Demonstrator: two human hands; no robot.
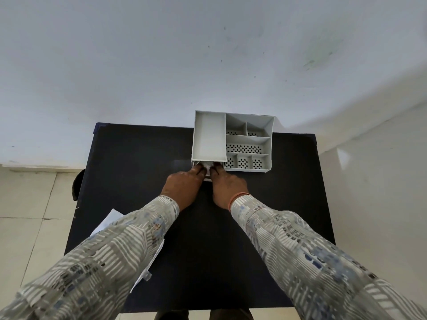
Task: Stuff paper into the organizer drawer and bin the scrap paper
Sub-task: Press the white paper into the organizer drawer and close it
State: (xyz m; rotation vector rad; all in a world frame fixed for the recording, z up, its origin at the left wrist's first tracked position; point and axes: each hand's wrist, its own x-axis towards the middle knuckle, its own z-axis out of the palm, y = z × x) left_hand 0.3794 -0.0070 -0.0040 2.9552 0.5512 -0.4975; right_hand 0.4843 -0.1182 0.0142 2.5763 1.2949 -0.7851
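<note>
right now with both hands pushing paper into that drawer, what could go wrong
1. The organizer sits at the table's far edge; pushing with the left hand and right hand may slide it backward.
2. The crumpled paper could jam the drawer.
3. The left sleeve lies over loose sheets and might drag them off.

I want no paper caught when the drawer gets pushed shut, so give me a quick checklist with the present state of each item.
1. Drawer pulled out at the organizer's near side: ok.
2. Crumpled paper in the drawer mouth, under the fingers: ok.
3. Paper fully below the drawer rim: cannot tell, the left hand and right hand hide it.
4. Both hands on the paper: ok.
5. Organizer fully on the black table: not ok, its far edge overhangs.
6. Scrap sheets binned: not ok, they lie under the left sleeve.
</note>
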